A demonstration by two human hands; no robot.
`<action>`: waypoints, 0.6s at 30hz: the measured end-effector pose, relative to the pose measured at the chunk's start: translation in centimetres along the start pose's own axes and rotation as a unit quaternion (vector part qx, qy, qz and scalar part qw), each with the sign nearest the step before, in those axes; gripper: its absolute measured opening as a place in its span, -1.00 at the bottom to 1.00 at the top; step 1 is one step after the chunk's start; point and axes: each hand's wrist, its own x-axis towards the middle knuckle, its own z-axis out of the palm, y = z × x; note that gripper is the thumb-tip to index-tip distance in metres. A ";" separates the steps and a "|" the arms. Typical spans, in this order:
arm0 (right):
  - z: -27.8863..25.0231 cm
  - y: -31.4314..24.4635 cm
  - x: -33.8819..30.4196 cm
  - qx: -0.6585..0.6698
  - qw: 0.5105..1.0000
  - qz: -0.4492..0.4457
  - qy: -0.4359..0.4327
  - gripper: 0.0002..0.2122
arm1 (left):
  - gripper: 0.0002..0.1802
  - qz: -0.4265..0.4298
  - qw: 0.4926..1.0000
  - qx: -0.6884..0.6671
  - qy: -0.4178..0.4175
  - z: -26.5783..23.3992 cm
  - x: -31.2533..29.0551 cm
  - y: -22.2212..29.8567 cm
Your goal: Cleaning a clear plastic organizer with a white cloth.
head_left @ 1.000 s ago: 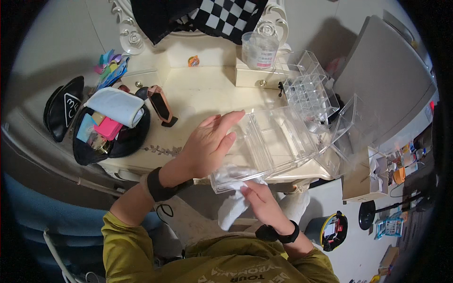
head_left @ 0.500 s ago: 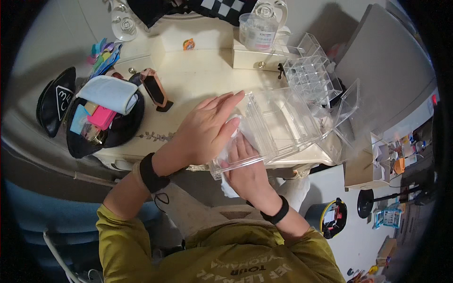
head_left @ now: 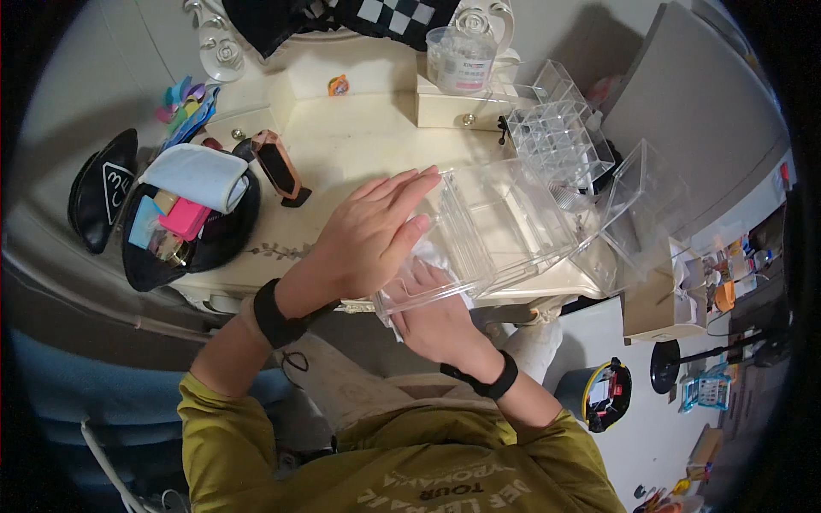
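Note:
A clear plastic organizer box point(head_left: 522, 214) lies tilted across the front of a cream dressing table point(head_left: 368, 128), its near left end jutting past the edge. My left hand point(head_left: 363, 235) is flat against that end, fingers stretched out and thumb apart, bracing it. Behind the clear panel, my right hand point(head_left: 436, 325) presses a crumpled white tissue point(head_left: 434, 255) to the plastic. The right fingertips show only through the panel and are partly covered by the tissue.
Left on the table stand a black round bag point(head_left: 235, 244) with a pale blue cloth point(head_left: 192, 171), and a dark rose-gold bottle point(head_left: 278, 167). Back right are a clear tub point(head_left: 462, 64) and a clear divided organizer point(head_left: 560, 141). A bin point(head_left: 594, 393) stands on the floor.
My right hand has slid left and slightly down behind the panel with the tissue. The clear box has shifted a little; my left hand stays against its end.

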 end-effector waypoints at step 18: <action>0.4 -6.7 -0.5 0.790 0.548 0.239 0.139 -0.54 | -0.53 0.008 1.000 0.022 0.005 0.0 -0.2 0.2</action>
